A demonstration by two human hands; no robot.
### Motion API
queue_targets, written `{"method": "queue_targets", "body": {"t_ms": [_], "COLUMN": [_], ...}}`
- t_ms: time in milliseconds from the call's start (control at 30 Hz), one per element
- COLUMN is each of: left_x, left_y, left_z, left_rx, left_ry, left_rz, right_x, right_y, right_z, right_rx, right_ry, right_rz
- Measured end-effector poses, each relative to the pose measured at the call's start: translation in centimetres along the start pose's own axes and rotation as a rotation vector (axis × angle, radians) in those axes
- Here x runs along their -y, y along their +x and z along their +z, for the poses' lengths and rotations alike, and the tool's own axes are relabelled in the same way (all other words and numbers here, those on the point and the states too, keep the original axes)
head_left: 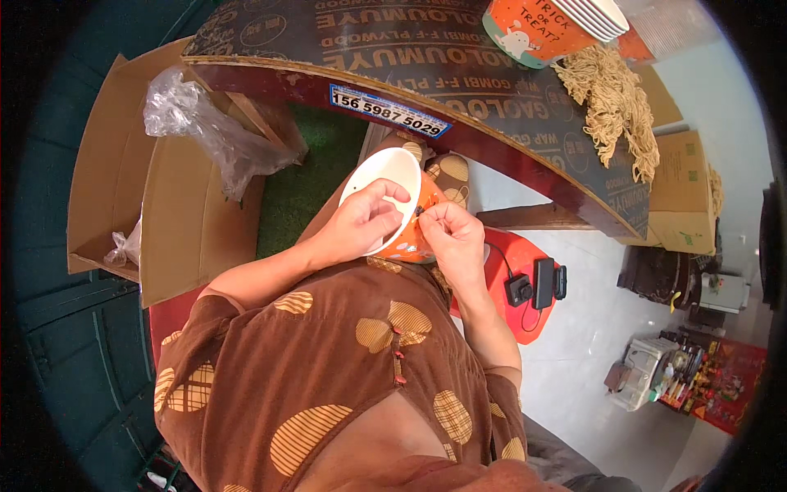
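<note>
Much of the orange paper bowl (407, 239) is being covered by the left hand (361, 221) and right hand (452, 234). Whatever is being pinched at its rim is too small to tell. The stacked bowls (557, 25) are being cut off by the top edge.

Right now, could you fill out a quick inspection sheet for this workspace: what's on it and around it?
Surface: dark printed plywood board serving as a table.
Job's things: orange paper bucket with white inside, held in front of the board; stack of like buckets on the board.
Clutter: heap of tan string handles on the board; crumpled clear plastic bag.
Hands: left hand grips the bucket rim; right hand pinches something small at its side.
Cables: black cable and black devices on a red stool.
Surroundings: open cardboard boxes, green mat, pale tiled floor.
</note>
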State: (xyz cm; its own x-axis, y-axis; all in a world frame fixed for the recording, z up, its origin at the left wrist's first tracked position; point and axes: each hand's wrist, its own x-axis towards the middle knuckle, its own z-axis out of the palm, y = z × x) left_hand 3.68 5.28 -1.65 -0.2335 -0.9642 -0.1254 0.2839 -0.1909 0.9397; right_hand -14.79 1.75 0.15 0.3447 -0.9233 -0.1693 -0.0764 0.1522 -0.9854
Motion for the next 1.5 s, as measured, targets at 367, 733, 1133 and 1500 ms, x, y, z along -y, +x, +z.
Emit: {"method": "queue_targets", "body": {"t_ms": [367,733,1133,1500], "left_x": [0.5,0.4,0.5,0.9], "left_y": [0.6,1.5,1.8,2.0], "left_z": [-0.2,-0.4,-0.9,-0.3], "left_rx": [0.094,0.136,0.247,0.166], "left_ry": [0.086,0.082,0.021,0.145], "left_rz": [0.037,0.033,0.02,0.094], "right_x": [-0.2,-0.8,-0.3,-0.3], "right_y": [-0.3,-0.4,-0.6,-0.8], "right_z": [0.0,-0.3,-0.3,-0.4], "right_rx": [0.004,-0.014,-0.019,-0.024], "right_ry": [-0.061,-0.089,-0.146,-0.169], "right_rz": [-0.024,-0.053,-0.065,-0.076]}}
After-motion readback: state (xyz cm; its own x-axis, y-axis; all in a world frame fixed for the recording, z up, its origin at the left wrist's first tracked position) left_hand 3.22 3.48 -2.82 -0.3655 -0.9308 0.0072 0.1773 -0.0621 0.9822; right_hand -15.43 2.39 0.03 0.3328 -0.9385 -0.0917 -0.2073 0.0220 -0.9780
